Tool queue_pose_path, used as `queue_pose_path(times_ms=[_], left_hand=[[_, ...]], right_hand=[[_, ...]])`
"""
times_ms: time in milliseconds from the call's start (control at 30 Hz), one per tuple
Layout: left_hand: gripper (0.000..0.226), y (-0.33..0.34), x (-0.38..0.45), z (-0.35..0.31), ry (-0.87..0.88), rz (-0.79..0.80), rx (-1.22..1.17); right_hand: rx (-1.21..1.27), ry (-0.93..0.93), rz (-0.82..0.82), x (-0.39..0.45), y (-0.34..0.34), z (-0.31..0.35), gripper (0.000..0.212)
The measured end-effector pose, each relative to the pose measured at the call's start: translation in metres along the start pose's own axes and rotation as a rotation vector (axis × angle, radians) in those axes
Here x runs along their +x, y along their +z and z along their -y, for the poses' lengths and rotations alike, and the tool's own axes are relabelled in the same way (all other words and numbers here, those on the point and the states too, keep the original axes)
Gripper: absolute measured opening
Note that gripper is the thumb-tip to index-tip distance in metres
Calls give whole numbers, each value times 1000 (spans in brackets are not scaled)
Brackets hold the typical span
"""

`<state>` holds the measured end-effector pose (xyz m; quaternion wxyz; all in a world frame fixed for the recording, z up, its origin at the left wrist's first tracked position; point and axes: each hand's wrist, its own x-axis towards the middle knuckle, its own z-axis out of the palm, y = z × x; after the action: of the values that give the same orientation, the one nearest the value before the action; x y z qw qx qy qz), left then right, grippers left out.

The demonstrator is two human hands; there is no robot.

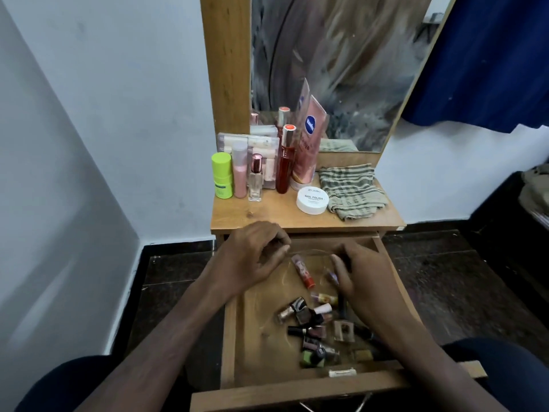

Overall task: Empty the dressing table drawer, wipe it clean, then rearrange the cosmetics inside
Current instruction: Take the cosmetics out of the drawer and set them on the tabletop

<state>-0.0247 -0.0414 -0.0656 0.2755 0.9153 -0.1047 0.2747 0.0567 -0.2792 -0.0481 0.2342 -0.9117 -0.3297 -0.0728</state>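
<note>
Lying between left hand (252,257) and right hand (361,276): lip-gloss tube (303,270).

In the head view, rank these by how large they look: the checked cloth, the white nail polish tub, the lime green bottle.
1. Checked cloth, clearly largest.
2 and 3. White nail polish tub and lime green bottle look too alike to rank.

Even, soft indoor light, faint shadows; wide-angle bending at the edges, mirror (335,72) reflection smeared with blur
</note>
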Motion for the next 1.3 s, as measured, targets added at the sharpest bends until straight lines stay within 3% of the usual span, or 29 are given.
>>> queue_pose_path(times_ms=[67,167,233,367,467,633,733,833,1033,1200,1300], left_hand=[[13,10,0,-1,70,167,68],[18,22,-1,-3,114,332,101],[19,26,1,-4,115,362,109],[19,31,2,1,73,375,151],[18,30,1,2,59,378,185],[18,31,2,3,58,390,197],[17,30,1,3,45,400,167],[16,28,2,0,20,381,144],[17,23,2,-6,20,344,76],[19,18,3,-11,-57,200,-61],[44,17,6,-21,-160,69,-157]], right_hand=[[-231,170,194,-1,1,-19,21],[-472,151,414,-1,7,-24,36],[-448,124,440,3,13,-27,43],[-248,130,377,19,8,-35,38],[-288,115,380,27,1,-38,45],[-391,14,590,33,8,-32,52],[-478,-74,616,34,7,-31,62],[-482,-109,601,29,5,-32,50],[-208,-68,515,27,5,-41,46],[351,-59,230,19,-23,-16,74],[665,-79,148,18,-26,8,74]])
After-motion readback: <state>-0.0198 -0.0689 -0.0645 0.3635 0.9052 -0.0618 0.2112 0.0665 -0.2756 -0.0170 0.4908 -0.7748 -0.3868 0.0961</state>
